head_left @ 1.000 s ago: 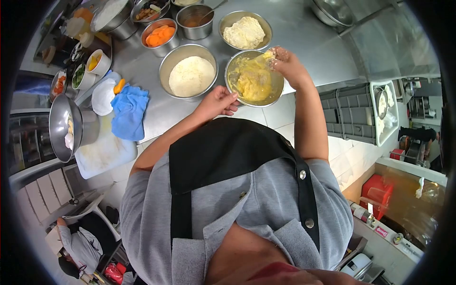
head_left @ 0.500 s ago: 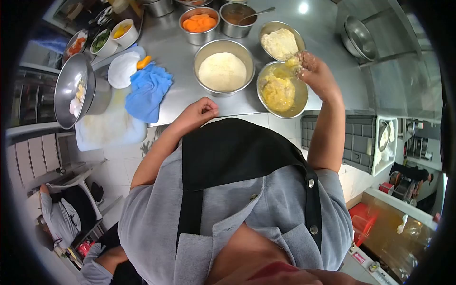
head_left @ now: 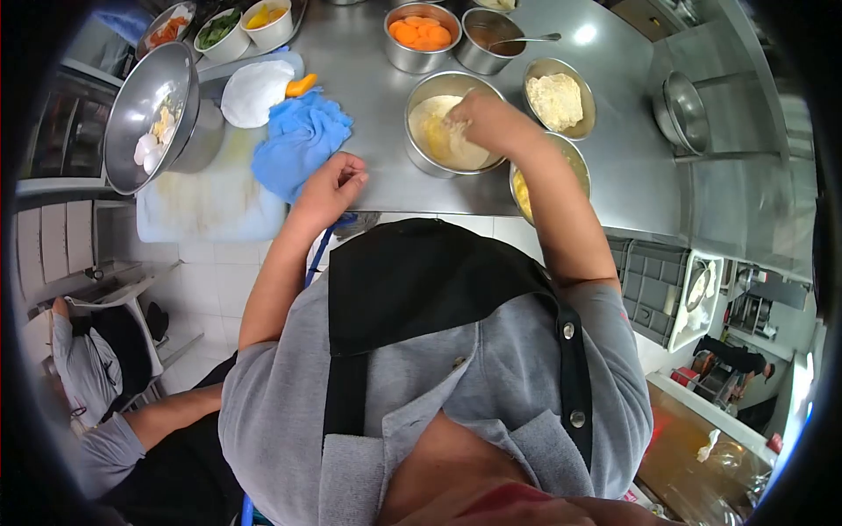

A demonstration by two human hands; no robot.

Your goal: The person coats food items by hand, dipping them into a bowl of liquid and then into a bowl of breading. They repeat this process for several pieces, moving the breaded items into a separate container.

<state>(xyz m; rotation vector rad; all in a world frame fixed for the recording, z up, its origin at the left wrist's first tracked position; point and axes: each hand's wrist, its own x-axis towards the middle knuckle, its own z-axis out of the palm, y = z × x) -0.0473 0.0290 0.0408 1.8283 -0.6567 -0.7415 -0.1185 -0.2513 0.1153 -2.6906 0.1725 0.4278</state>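
Note:
My right hand (head_left: 489,123) reaches into a steel bowl of pale flour (head_left: 452,164), its fingers closed round something hidden. Yellow, wet-looking matter lies in the flour below the fingertips. Under my right forearm is a second bowl (head_left: 574,162) holding a yellow mixture, partly covered by the arm. Behind it stands a bowl of coated, floury pieces (head_left: 555,101). My left hand (head_left: 333,187) rests by the counter's front edge, fingers curled together with nothing visible in them, close beside a crumpled blue cloth (head_left: 303,140).
A white cutting board (head_left: 210,202) lies at the left, with a tilted steel bowl (head_left: 149,118) over a pot. Sliced carrots (head_left: 423,33) and a pot with a spoon (head_left: 491,42) stand behind. A person (head_left: 167,430) is at lower left, another (head_left: 737,364) far right.
My right hand has moved left from above the yellow mixture into the flour bowl. Yellow matter now shows in the flour. The view has shifted, and the person at lower left has moved.

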